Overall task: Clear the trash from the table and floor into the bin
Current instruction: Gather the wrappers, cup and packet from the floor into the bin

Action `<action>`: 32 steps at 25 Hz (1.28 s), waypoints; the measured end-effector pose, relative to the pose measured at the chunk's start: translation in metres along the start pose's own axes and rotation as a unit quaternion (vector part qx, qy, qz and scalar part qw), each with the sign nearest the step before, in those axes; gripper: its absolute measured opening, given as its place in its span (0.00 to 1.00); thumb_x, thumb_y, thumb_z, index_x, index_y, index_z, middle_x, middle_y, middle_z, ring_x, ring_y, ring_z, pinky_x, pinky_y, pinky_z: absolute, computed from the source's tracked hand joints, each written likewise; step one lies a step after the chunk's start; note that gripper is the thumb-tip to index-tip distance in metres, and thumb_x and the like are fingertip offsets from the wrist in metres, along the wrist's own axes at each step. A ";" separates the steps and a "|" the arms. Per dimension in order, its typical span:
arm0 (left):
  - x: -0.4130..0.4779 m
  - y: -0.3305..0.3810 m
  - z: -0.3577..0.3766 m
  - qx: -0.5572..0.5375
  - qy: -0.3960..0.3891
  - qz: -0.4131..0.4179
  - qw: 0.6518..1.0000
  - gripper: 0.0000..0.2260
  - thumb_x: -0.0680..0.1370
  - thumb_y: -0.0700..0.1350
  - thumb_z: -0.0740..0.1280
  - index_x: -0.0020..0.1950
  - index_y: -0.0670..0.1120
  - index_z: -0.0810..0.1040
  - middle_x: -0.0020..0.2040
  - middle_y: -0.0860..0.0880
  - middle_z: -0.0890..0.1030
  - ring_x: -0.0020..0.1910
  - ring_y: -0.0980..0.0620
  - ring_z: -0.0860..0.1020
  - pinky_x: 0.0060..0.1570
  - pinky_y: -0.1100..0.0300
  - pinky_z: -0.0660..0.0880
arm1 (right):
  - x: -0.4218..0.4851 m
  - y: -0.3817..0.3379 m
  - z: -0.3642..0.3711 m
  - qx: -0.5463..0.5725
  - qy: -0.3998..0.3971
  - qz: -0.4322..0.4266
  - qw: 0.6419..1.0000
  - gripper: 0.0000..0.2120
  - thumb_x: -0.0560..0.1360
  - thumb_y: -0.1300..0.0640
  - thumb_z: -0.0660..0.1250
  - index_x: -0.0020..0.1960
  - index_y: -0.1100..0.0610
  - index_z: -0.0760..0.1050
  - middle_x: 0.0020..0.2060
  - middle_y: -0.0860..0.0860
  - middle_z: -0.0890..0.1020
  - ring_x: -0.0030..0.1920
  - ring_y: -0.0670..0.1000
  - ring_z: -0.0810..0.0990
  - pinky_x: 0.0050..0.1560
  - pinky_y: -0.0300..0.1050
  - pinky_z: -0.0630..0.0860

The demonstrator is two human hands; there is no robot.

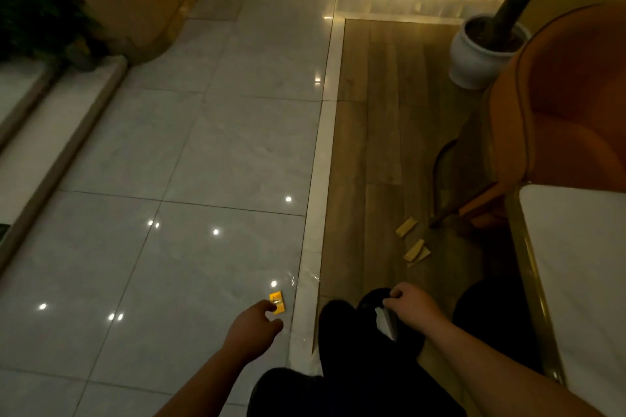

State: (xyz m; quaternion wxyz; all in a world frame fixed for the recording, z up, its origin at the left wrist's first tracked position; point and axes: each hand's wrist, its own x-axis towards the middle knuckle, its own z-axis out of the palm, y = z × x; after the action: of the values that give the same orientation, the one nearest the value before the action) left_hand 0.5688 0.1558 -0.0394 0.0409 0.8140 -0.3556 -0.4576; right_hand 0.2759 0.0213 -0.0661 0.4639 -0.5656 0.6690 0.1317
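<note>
- Low over the glossy grey floor tiles [189, 152], the left hand [252, 325] is reaching forward with its fingers loosely spread and nothing in its grasp; its fingertips [271, 306] are meeting the near edge of a small flat yellow wrapper [277, 302], or lying just over it.
- Lying on the tile just ahead of that hand, the yellow wrapper is running its long axis roughly away from the person, close beside the pale stone border strip [320, 200].
- Hanging over the dark trouser legs, the right hand [408, 306] is curling closed around a crumpled white scrap of paper [386, 320], which is dangling below the fingers.
- Being nearer and free, the left hand is, by my judgement, the one to pinch the wrapper; the right is well apart from it and already occupied.
- Farther out on the brown wooden floorboards [372, 145], several tan paper slips [411, 240] are lying ahead and to the right, near the orange upholstered chair [572, 105], closer to the right hand's side.
- No bin is showing.
</note>
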 end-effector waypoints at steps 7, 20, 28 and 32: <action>0.053 0.047 -0.040 0.018 -0.019 -0.006 1.000 0.18 0.73 0.50 0.68 0.62 0.50 0.75 0.40 0.52 0.81 0.37 0.57 0.78 0.34 0.65 0.70 | 0.042 -0.033 -0.035 0.046 0.016 0.028 0.998 0.13 0.76 0.52 0.66 0.56 0.59 0.76 0.54 0.57 0.81 0.54 0.57 0.79 0.54 0.47 0.74; 0.317 0.354 -0.143 0.128 -0.062 0.115 0.983 0.20 0.73 0.51 0.68 0.64 0.51 0.74 0.41 0.53 0.80 0.41 0.54 0.79 0.47 0.60 0.75 | 0.251 -0.142 -0.201 0.080 0.026 0.097 0.992 0.10 0.72 0.48 0.66 0.51 0.50 0.79 0.54 0.53 0.83 0.54 0.55 0.80 0.47 0.42 0.71; 0.399 0.472 -0.168 0.290 -0.154 0.242 0.913 0.20 0.74 0.53 0.66 0.65 0.52 0.73 0.47 0.53 0.81 0.46 0.55 0.79 0.48 0.63 0.72 | 0.261 -0.148 -0.207 0.247 0.059 0.204 0.946 0.19 0.72 0.47 0.66 0.61 0.52 0.75 0.61 0.54 0.79 0.60 0.57 0.77 0.60 0.48 0.74; 0.440 0.508 -0.166 0.407 -0.232 0.303 0.830 0.20 0.73 0.53 0.65 0.65 0.51 0.73 0.60 0.47 0.79 0.57 0.50 0.77 0.53 0.62 0.70 | 0.244 -0.167 -0.184 0.381 0.114 0.310 0.863 0.17 0.74 0.51 0.65 0.59 0.58 0.78 0.58 0.58 0.81 0.58 0.58 0.79 0.58 0.46 0.74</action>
State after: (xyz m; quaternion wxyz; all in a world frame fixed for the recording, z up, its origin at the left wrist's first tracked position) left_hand 0.5665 -0.5357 -0.0595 -0.2411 0.4784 -0.7373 -0.4117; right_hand 0.3530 -0.3174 -0.0971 0.4989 -0.1188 0.8562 -0.0620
